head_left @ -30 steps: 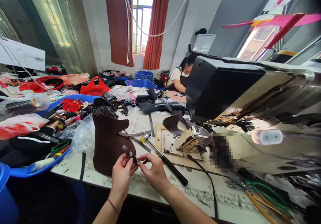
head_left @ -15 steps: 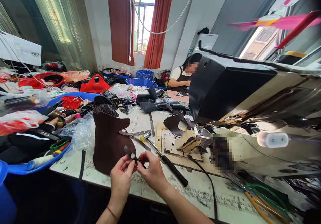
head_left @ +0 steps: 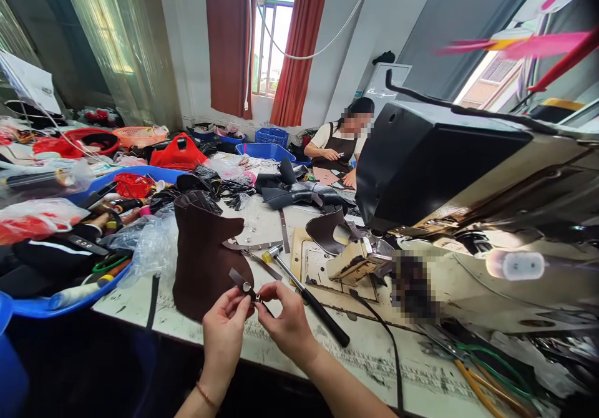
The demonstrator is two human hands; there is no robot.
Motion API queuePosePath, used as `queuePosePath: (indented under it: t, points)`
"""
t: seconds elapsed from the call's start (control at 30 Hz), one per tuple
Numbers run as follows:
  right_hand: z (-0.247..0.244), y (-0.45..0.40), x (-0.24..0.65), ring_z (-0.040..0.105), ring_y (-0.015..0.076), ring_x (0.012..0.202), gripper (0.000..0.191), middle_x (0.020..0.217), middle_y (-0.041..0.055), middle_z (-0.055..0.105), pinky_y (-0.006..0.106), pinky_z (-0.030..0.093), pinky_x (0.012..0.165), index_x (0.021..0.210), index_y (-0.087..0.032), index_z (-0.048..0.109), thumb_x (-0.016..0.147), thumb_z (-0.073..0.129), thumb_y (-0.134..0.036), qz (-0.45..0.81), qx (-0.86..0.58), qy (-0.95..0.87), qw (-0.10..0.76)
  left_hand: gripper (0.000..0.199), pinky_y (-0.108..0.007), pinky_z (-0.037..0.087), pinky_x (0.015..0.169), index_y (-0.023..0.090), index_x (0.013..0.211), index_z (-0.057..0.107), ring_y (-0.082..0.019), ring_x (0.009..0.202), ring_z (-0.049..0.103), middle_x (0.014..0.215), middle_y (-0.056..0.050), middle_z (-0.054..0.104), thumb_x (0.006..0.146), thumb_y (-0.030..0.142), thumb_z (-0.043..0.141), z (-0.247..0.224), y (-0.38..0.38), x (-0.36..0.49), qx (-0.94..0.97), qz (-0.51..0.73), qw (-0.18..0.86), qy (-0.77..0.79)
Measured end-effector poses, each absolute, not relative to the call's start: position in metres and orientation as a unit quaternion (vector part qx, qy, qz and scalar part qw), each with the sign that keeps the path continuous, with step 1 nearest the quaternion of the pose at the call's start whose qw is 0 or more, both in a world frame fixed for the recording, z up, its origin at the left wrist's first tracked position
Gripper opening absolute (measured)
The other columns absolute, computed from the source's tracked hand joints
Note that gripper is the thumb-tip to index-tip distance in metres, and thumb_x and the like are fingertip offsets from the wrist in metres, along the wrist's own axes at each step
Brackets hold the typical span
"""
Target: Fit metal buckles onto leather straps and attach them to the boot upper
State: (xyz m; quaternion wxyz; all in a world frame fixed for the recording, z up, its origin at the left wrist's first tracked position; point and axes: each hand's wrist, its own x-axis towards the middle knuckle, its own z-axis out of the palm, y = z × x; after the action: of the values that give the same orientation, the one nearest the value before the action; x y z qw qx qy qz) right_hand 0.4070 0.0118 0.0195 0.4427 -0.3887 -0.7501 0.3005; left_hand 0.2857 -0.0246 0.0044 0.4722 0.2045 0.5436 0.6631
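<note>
Near the table's front edge, my left hand (head_left: 224,324) pinches a narrow dark strap (head_left: 237,277) between thumb and fingers. A round, pale metal piece (head_left: 246,287) shows on the strap just above that thumb. Close beside it, my right hand (head_left: 289,324) has its thumb and forefinger closed on the strap's other part, at a small shiny metal fitting (head_left: 258,298) whose kind I cannot make out. Behind my hands stands a dark brown leather boot shaft (head_left: 203,262), upright. A hammer (head_left: 325,318) with a black handle and yellow-tipped head lies right of my hands.
A sewing machine (head_left: 449,168) fills the right side. Pliers with orange handles (head_left: 482,383) lie at the front right. A blue basin (head_left: 116,284) of tools and bags stands left. Leather pieces (head_left: 304,193) lie farther back, where a person (head_left: 334,146) sits working.
The view has shifted slightly. Both my hands stay on the strap, and the metal fitting by my right fingertips shows more plainly. The person behind has leaned back, with both hands now visible.
</note>
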Motion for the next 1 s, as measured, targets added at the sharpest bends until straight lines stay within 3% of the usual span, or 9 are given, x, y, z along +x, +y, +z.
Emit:
queuePosePath:
  t: [0.57,1.0]
  points:
    - [0.031,0.015,0.411,0.063,0.0148,0.067,0.006,0.074,0.0015,0.063,0.027,0.057,0.064,0.08,-0.018,0.058,0.074,0.06,-0.018,0.414,-0.409,-0.709,0.399,0.038,-0.028,0.061,0.074,0.009,0.098,0.067,-0.02,0.082,0.071,0.089,-0.009,0.076,0.067,0.028,0.078,0.007,-0.028,0.289,0.214,0.664,0.476,0.535]
    - [0.022,0.018,0.408,0.061,0.0137,0.067,0.014,0.078,0.0015,0.06,0.029,0.057,0.066,0.078,-0.02,0.048,0.071,0.059,-0.017,0.429,-0.41,-0.686,0.42,0.032,-0.025,0.06,0.073,0.012,0.093,0.069,-0.019,0.081,0.071,0.087,-0.006,0.076,0.066,0.028,0.078,0.015,-0.03,0.29,0.219,0.67,0.468,0.532]
